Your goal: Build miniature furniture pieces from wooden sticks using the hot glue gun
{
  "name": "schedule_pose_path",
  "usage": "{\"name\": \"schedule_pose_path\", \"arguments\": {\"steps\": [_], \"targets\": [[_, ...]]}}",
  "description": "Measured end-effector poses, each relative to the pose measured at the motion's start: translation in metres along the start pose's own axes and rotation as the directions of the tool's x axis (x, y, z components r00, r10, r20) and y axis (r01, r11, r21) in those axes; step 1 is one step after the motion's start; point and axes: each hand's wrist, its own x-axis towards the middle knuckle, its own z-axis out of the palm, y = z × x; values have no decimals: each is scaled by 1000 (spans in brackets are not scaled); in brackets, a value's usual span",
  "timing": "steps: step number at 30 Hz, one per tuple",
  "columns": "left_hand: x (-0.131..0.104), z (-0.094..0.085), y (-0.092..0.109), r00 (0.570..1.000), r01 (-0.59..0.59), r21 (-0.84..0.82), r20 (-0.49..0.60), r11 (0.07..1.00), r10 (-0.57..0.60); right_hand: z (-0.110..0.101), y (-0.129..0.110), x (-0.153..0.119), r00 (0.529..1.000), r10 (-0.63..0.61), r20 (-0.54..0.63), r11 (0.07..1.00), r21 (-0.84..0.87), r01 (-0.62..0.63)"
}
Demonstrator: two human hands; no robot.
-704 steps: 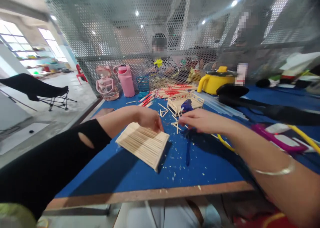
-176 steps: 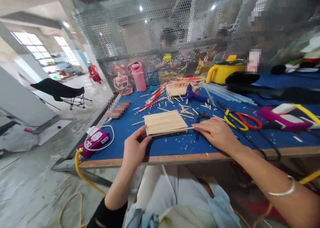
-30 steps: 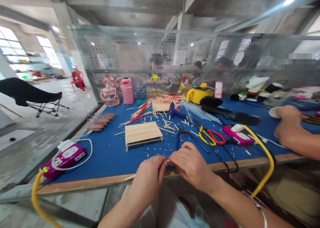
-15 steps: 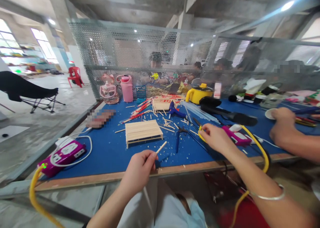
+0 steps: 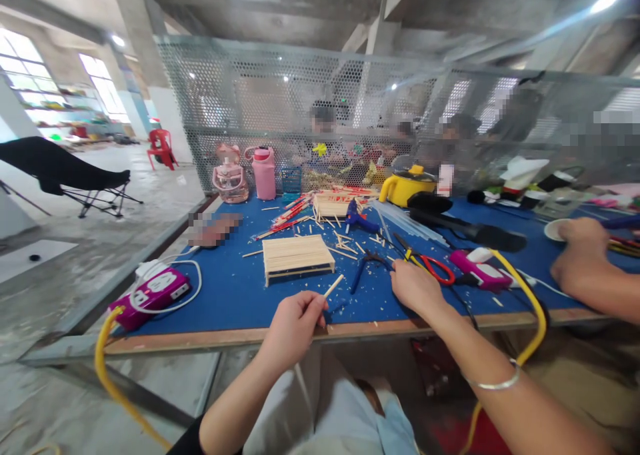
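My left hand, closed, pinches a thin pale wooden stick above the table's front edge. My right hand is closed at one handle of the blue-handled pliers; its fingertips are partly hidden. Those pliers lie spread on the blue mat. Just beyond my right hand lies a pair of scissors with red and yellow handles. A small slatted rack made of wooden sticks stands behind my left hand. Farther back is a second stick piece, beside a blue glue gun.
Cut stick bits litter the blue mat. Red-wrapped stick bundles, clear glue sticks and a yellow pot lie farther back. Purple power strips flank the work area. A co-worker's hand is at the right.
My right hand has let go of the scissors and moved left and nearer, onto the pliers, which have shifted slightly. My left hand still holds the stick. The view has turned a little left.
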Motion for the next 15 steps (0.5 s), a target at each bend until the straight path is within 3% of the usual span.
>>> {"name": "schedule_pose_path", "arguments": {"steps": [3,5,8,10,12,14,15], "targets": [[-4,5,1,1000,-21,-24,13,999,21,-2,-3,-5,998,35,-57,998,48,-33],[-6,8,5,995,-103,10,-1,995,103,-5,-5,-12,993,33,-114,991,129,-19],[-7,14,14,973,-229,51,41,972,227,-10,-10,-30,970,2,-243,893,436,107],[-8,20,20,964,-254,42,97,966,249,-14,-18,-46,970,13,-243,671,721,172],[-9,24,25,961,-259,46,117,965,253,-18,-29,-63,993,1,-117,326,939,110],[-12,26,31,960,-266,40,99,963,261,-21,-41,-77,997,-74,-1,-12,1000,0],[-14,27,34,958,-274,15,98,962,271,-21,-46,-83,993,-117,22,-131,991,-38]]}}
